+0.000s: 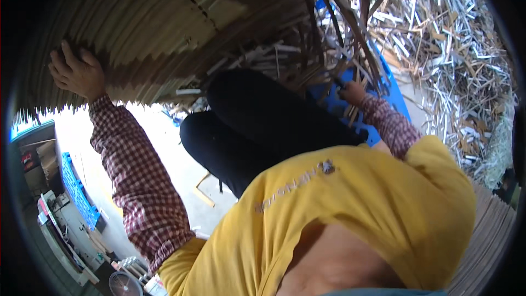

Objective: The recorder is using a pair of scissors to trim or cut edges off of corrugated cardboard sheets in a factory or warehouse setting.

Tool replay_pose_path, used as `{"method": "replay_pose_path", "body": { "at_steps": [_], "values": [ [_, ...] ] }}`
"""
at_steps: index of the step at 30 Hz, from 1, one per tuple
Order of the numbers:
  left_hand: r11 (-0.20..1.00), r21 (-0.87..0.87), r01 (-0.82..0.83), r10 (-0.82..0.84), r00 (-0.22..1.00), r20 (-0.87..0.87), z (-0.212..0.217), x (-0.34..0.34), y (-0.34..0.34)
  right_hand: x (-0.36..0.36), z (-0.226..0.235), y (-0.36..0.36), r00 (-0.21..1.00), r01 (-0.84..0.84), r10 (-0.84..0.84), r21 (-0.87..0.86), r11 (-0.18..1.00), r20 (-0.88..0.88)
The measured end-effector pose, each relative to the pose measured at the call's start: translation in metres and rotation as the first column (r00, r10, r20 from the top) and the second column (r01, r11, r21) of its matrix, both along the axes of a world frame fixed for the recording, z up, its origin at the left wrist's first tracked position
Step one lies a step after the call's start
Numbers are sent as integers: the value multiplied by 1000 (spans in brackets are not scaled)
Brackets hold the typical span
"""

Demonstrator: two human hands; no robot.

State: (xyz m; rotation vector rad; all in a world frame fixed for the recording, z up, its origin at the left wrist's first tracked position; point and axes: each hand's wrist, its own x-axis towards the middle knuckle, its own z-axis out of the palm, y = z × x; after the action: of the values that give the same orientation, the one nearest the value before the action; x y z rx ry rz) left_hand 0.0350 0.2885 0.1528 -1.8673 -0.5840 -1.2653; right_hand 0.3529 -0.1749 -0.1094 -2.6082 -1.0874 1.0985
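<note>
Brown layered panel ahead, running sideways; left hand flat against it, nearer; right hand apart, gripping dark handle.

Reads as a workshop or small factory. Shown by heaped scrap strips, layered brown sheets, a blue plastic pallet and a round fan.

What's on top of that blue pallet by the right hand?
Brown strips and the right hand are over the blue pallet. The strips and the black trousers hide part of it, so I can't see what lies there.
</note>
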Motion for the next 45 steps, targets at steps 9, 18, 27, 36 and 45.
{"method": "replay_pose_path", "body": {
  "at_steps": [9, 18, 27, 36, 45],
  "values": [
    [1000, -26, -6, 5, 999, -53, -1, -14, -2, -28, 61, 33, 810, -77, 259, 343, 936, -526],
    [1000, -16, -18, 16, 997, -73, -6, -7, -1, -75, -29, 231, 929, -270, 354, 454, 849, -111],
    [1000, 15, 4, -3, 998, -69, -5, -7, 3, -85, -18, 270, 819, 76, 152, 368, 927, -553],
    [1000, -2, 7, -7, 998, -63, -4, -9, 3, -92, -28, 254, 885, -394, 453, 340, 854, -112],
    [1000, 14, 10, -9, 1000, -28, -5, 6, 7, -71, -84, 277, 774, -17, 340, 519, 855, -534]
  ]
}}
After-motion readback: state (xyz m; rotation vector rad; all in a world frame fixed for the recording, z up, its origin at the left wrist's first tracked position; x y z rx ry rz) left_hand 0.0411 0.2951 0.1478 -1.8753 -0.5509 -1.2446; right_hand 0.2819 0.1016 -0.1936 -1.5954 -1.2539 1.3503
